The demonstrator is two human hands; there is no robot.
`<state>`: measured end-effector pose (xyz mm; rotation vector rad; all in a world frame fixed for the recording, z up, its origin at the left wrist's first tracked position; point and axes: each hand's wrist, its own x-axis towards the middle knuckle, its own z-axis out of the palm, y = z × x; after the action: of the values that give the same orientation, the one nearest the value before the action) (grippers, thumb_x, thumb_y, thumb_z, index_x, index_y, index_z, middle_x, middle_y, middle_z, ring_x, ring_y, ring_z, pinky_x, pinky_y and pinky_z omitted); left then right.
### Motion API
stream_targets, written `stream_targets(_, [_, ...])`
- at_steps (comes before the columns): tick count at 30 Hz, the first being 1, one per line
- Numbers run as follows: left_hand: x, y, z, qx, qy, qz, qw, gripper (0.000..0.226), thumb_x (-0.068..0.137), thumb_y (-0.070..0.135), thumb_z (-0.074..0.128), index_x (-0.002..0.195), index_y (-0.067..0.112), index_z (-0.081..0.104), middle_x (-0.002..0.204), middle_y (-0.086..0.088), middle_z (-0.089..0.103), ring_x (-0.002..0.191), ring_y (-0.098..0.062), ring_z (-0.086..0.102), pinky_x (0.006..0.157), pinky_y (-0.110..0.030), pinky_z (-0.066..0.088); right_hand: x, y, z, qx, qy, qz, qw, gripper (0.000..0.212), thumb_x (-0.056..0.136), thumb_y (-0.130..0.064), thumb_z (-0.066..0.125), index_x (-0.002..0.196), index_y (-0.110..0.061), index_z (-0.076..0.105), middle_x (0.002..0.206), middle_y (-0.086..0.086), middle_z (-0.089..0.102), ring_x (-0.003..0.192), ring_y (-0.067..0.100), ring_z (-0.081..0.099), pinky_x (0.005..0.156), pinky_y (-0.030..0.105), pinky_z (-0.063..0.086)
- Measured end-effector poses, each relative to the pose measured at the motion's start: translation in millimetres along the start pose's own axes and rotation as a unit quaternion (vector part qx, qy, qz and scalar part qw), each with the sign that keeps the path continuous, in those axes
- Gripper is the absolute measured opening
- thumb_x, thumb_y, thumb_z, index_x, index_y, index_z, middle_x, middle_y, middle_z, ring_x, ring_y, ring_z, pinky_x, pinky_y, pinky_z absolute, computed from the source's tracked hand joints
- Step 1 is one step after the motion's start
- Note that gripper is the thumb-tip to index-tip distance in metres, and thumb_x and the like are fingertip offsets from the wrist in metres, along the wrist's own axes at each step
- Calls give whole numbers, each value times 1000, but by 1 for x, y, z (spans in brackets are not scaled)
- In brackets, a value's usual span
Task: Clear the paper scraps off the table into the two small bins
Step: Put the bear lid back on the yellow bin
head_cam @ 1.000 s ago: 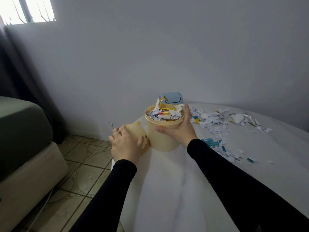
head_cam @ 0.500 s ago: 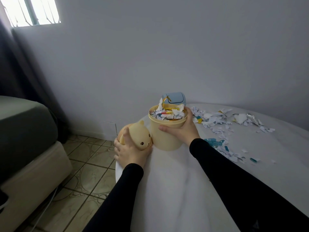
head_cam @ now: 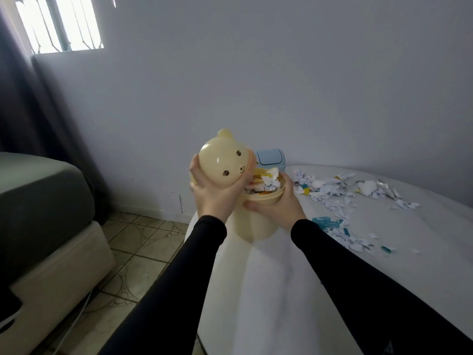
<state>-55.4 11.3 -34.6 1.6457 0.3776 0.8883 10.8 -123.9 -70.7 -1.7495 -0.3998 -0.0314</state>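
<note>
Left grip [head_cam: 212, 193] curls round the underside of a cream bear-face lid [head_cam: 225, 160], thumb on its left edge and fingers wrapped beneath, holding it tilted above the left rim of the cream bin [head_cam: 258, 221]. Right grip [head_cam: 276, 203] clasps that bin just below its rim, thumb across the front and fingers round the far side. The bin stands on the white tabletop [head_cam: 294, 290] near its left edge, heaped to the rim with torn paper [head_cam: 266, 183]. Just behind it stands a small blue bin [head_cam: 270, 157] with its swing lid on. More paper scraps [head_cam: 340, 190] lie scattered on the tabletop to the right of the bins, white with a few yellow bits, and a second patch [head_cam: 350, 239] with teal pieces lies nearer, beside the right forearm. Both sleeves are black. A bed [head_cam: 38, 201] stands left, over tiled floor [head_cam: 133, 252].
</note>
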Motion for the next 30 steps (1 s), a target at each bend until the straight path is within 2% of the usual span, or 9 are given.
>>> stream_targets(4, [18,10,7,57,-108,14,992,111,44,48,88,135,42,24,128,5,40,114,-15,48,87,-30,49,-4,2,2,-3,-39,5,999,121,46,-41,93,142,-40,20,124,-19,52,112,4,54,93,25,44])
stream_targets(9, [24,16,3,115,-173,42,977,116,39,49,89,135,41,25,130,8,38,116,-13,46,86,-27,45,-6,3,6,13,-45,0,999,122,47,-35,94,144,-36,19,123,-20,54,112,2,55,98,29,45])
stream_targets(13, [20,14,2,173,-195,88,961,115,43,51,87,137,42,22,134,8,34,122,-13,38,98,-34,42,-3,4,15,26,-33,4,999,116,45,-31,95,138,-33,26,124,-17,54,112,5,56,97,33,48])
stream_targets(16, [19,13,1,195,-205,96,954,114,43,52,84,137,45,20,135,6,34,122,-15,38,98,-39,44,-2,3,18,32,-27,16,999,113,46,-30,96,135,-32,27,119,-18,53,111,7,55,95,32,49])
stream_targets(18, [19,12,1,192,-200,97,956,114,43,51,84,137,45,20,135,5,32,121,-15,37,98,-38,44,0,3,20,35,-28,15,999,115,43,-32,96,136,-33,27,118,-20,53,110,6,56,95,32,49])
stream_targets(21, [21,10,-1,169,-198,104,960,113,50,37,89,140,39,21,136,3,29,116,-10,34,95,-29,38,2,5,24,37,-25,11,999,121,36,-41,95,136,-36,27,119,-21,54,110,5,57,96,35,50])
stream_targets(26, [28,6,-3,177,-207,109,956,111,52,38,88,140,38,21,138,5,29,122,-10,32,93,-28,37,5,8,27,40,-25,10,999,117,38,-41,95,133,-39,27,120,-19,56,109,5,58,95,35,50])
stream_targets(30, [37,5,-5,197,-197,110,954,110,49,40,88,139,40,23,136,4,35,115,-10,36,89,-28,38,11,8,31,41,-32,7,999,115,39,-40,95,133,-37,28,122,-18,55,111,5,57,94,33,50])
